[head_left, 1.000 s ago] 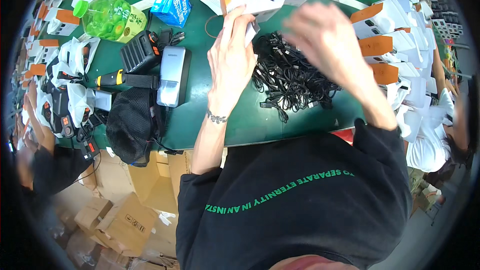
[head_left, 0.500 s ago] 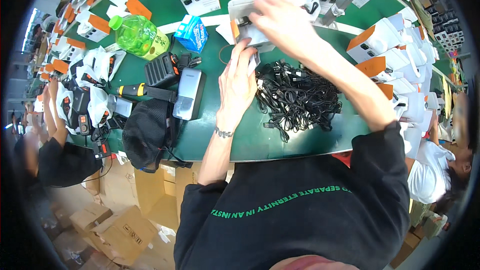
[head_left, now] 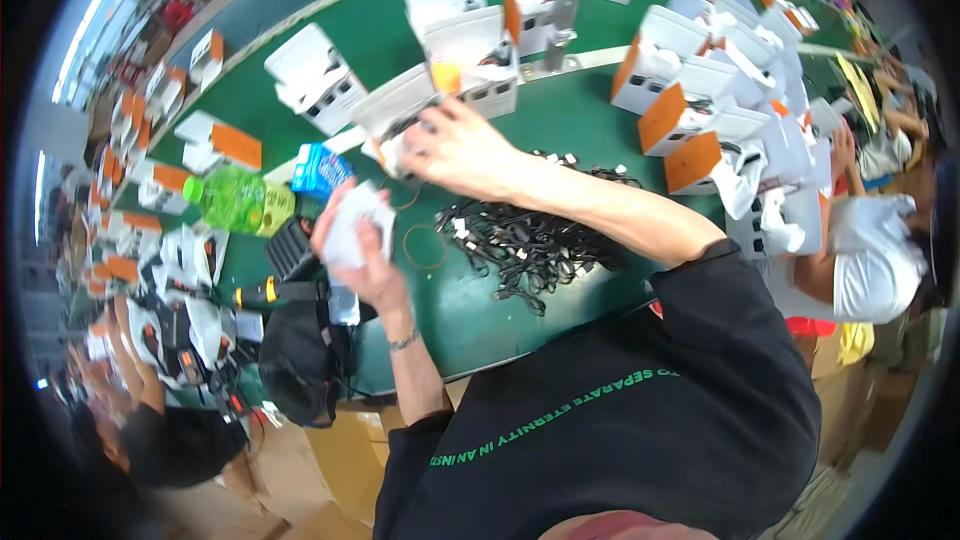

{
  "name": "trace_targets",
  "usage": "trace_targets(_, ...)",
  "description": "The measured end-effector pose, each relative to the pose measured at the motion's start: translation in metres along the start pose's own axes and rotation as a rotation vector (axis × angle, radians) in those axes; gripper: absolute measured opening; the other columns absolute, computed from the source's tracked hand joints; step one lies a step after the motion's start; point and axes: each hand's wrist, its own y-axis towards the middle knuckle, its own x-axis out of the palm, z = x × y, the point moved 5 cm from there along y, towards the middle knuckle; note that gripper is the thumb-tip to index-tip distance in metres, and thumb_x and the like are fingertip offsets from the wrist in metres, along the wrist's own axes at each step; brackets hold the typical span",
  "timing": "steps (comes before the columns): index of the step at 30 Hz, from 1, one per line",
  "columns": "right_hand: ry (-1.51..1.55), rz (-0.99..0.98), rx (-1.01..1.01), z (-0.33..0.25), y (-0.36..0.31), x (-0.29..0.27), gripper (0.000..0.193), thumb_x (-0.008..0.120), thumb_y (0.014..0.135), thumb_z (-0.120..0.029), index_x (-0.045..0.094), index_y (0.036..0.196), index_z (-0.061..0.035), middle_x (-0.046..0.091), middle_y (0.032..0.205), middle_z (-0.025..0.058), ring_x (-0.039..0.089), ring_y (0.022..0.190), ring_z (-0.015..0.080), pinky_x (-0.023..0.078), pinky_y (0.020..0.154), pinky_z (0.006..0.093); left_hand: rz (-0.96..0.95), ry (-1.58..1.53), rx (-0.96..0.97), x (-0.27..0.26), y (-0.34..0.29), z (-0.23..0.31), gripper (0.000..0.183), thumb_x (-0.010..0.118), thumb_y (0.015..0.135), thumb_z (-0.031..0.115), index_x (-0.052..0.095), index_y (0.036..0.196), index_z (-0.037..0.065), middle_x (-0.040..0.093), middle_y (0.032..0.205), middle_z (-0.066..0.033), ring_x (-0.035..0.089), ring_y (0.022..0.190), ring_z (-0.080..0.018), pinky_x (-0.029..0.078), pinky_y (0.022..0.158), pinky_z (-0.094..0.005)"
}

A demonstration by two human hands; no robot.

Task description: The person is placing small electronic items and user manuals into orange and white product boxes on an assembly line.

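Note:
My left hand (head_left: 378, 282), blurred by motion, grips a thin stack of white paper pieces (head_left: 352, 224) between thumb and fingers. Beyond it, my right hand (head_left: 458, 148) has its fingers curled into the mouth of an open white box (head_left: 392, 100) with a raised lid. What those fingers hold is hidden. A tangled pile of black cables (head_left: 530, 250) with light plugs lies on the green table, partly under my right forearm. Near the left hand lies a thin brown ring (head_left: 425, 247).
Left of my hands are a blue carton (head_left: 320, 172), a green bottle (head_left: 235, 200), a black mesh bag (head_left: 295, 360) and a yellow-black tool (head_left: 257, 293). Open white-and-orange boxes (head_left: 690, 130) crowd the right. A metal post (head_left: 570, 0) rises behind. Co-workers sit on both sides.
My left hand has come away from the box, leftward and nearer, with the white stack in it. My right hand stays at the box. The whole view has shifted and turned.

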Motion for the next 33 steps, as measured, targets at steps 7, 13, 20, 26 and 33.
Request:
trace_targets(7, 0.134, 0.061, 0.17, 0.062, -0.051, -0.208, 0.023, 0.069, 0.076, -0.011, 0.067, 0.098, -0.0152, 0.064, 0.096, 0.0031, 0.066, 0.083, 0.0249, 0.052, 0.075, 0.0392, 0.228, -0.176, -0.236, -0.023, 0.003, -0.002, 0.045, 0.051, 0.101, 0.013, 0.034, 0.14, -0.002, 0.057, 0.129, -0.0256, 0.065, 0.104, -0.0322, 0.057, 0.088, -0.0442)
trace_targets(13, -0.333, -0.068, 0.547, 0.208, -0.048, -0.28, 0.017, 0.07, 0.079, -0.015, 0.071, 0.094, -0.0089, 0.065, 0.092, 0.0147, 0.067, 0.089, 0.03, 0.053, 0.078, 0.0406, 0.231, -0.445, -0.647, -0.014, -0.006, -0.015, 0.046, 0.049, 0.103, 0.021, 0.04, 0.141, -0.003, 0.054, 0.137, -0.0178, 0.06, 0.113, -0.0274, 0.055, 0.092, -0.0417)
trace_targets(20, -0.421, -0.124, 0.428, 0.412, -0.018, -0.122, 0.016, 0.07, 0.077, -0.023, 0.068, 0.088, -0.0123, 0.068, 0.096, 0.0107, 0.069, 0.087, 0.0328, 0.055, 0.072, 0.0451, 0.266, -0.405, -0.701, -0.015, -0.019, 0.002, 0.05, 0.052, 0.102, 0.02, 0.036, 0.144, -0.002, 0.054, 0.137, -0.0175, 0.062, 0.108, -0.0259, 0.055, 0.092, -0.0394)
trace_targets(26, -0.274, -0.393, 0.444, 0.443, -0.014, 0.039, 0.023, 0.064, 0.084, -0.017, 0.068, 0.105, -0.0094, 0.067, 0.105, 0.0147, 0.069, 0.095, 0.034, 0.057, 0.079, 0.0459, 0.287, -0.324, -0.693, -0.033, -0.041, 0.018, 0.048, 0.052, 0.101, 0.022, 0.041, 0.144, 0.005, 0.056, 0.134, -0.0198, 0.064, 0.105, -0.0277, 0.057, 0.087, -0.042)
trace_targets(33, -0.027, -0.288, 0.326, 0.42, -0.037, 0.024, 0.026, 0.06, 0.087, -0.016, 0.067, 0.108, -0.0022, 0.069, 0.102, 0.0173, 0.067, 0.096, 0.0387, 0.054, 0.084, 0.0447, 0.341, -0.321, -0.752, -0.019, -0.041, 0.008, 0.051, 0.059, 0.096, 0.016, 0.039, 0.141, 0.003, 0.06, 0.124, -0.0238, 0.067, 0.095, -0.031, 0.059, 0.081, -0.0456)
